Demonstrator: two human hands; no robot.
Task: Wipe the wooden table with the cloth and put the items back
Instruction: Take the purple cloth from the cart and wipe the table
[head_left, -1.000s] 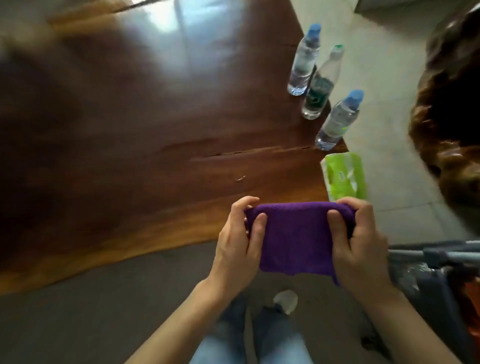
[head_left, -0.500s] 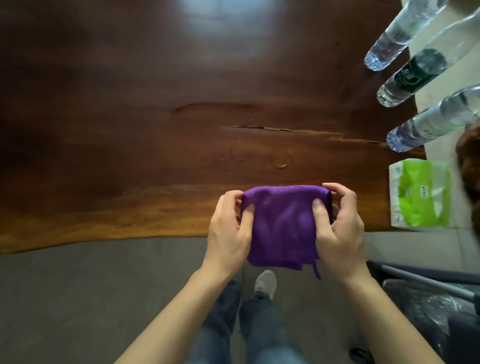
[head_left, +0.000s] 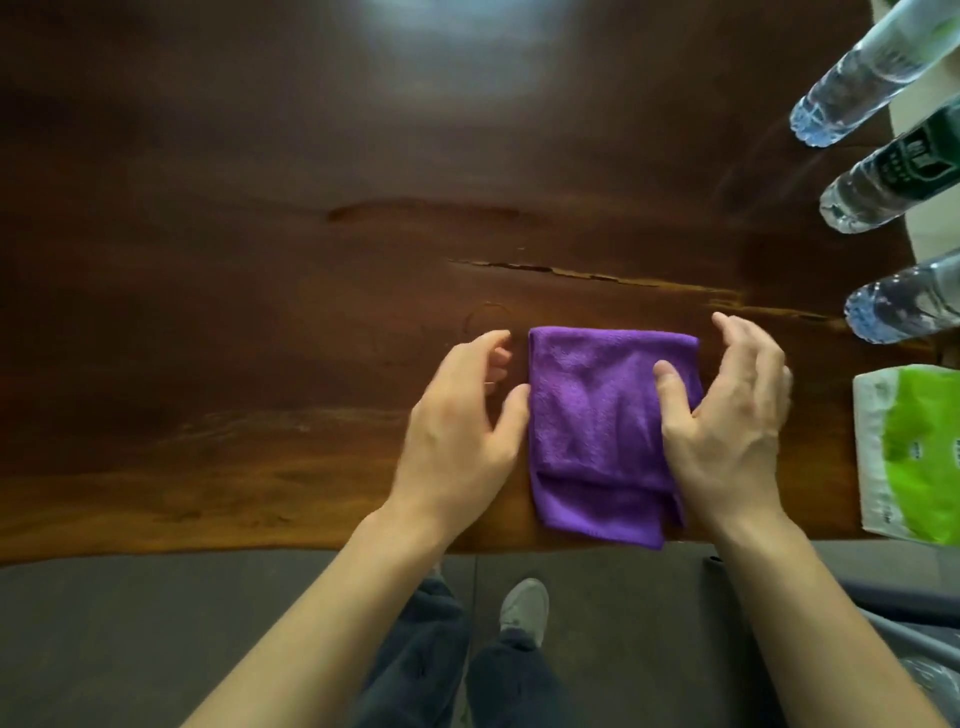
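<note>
**Folded purple cloth flat on the table, a hand at each side**

The dark wooden table (head_left: 218, 218) fills the left of the view, bare wood with a pale crack (head_left: 597, 273) running across its middle. The left hand (head_left: 462, 426) sits just left of the cloth with fingers spread and loosely curled, gripping nothing; its thumb touches the cloth's left edge. The purple microfibre cloth (head_left: 597, 415), folded into a rough rectangle, lies flat near the table's front edge. The right hand (head_left: 737, 415) is open too, thumb pressing on the cloth's right part, fingers raised above the wood. Further right, three clear plastic water bottles (head_left: 883, 192) stand in a row along the table's right side, and a green-and-white tissue pack (head_left: 914, 457) lies at the near right corner.
</note>
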